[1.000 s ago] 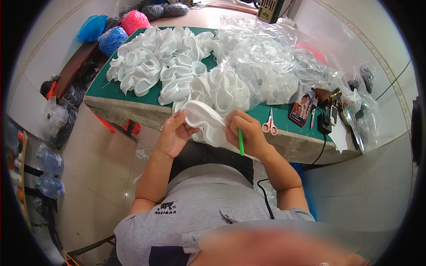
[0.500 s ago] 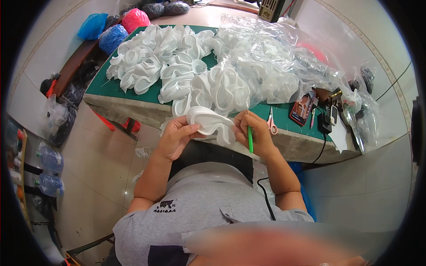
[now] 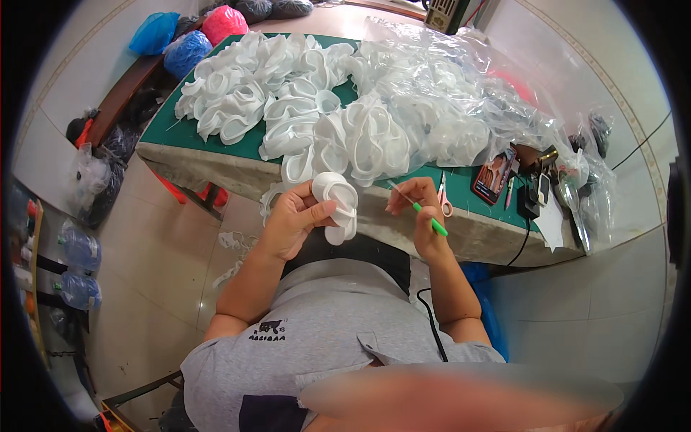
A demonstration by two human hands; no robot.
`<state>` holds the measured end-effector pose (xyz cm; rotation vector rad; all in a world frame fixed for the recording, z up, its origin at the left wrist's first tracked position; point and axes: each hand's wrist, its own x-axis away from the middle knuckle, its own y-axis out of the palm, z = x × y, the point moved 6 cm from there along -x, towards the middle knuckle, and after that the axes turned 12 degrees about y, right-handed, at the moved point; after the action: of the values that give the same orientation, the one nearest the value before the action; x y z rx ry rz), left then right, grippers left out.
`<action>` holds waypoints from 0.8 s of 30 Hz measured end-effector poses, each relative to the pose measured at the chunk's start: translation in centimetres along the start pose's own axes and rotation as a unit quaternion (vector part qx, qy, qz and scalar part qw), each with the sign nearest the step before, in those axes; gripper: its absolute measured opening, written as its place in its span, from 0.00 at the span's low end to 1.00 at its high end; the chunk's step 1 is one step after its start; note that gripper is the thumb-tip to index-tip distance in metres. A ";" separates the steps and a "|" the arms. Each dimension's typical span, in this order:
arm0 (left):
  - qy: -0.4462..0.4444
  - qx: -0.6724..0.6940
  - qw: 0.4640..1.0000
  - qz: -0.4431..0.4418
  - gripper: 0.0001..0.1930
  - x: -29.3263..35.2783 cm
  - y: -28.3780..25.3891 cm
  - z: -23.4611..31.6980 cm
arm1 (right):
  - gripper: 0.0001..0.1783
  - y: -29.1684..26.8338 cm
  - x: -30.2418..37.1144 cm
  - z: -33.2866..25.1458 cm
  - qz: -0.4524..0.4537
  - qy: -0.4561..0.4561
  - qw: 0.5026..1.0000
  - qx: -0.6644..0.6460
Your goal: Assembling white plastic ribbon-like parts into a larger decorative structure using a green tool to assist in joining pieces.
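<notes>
My left hand is closed on a white moulded piece with curved, rounded lobes, pinched between thumb and fingers in front of my waist. The piece is seen partly from its end, with one lobe hanging below my thumb. To its right, my right hand is closed around a slim green-handled tool with a thin metal shaft pointing up and left. The tool's tip is apart from the white piece. Orange-handled scissors lie on the table just right of my right hand.
A large heap of similar white pieces covers the green tabletop. Clear plastic bags spread over the right part. A phone, a black adapter and a white cable-side card lie at the right edge.
The white piece has turned and now hangs from my left hand alone. My right hand has let go of it and moved right, tilting the green-handled tool over to the left.
</notes>
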<state>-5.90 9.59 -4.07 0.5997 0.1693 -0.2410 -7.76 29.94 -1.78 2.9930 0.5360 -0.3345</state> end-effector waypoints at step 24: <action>0.039 -0.016 0.994 0.098 0.14 0.9 1.2 -1.6 | 0.05 2.6 0.9 -2.3 0.061 -0.100 0.990 0.078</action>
<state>-4.80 11.32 -4.94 0.5899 0.1886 -0.0250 -5.60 28.07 0.35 3.0727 0.3207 -0.6858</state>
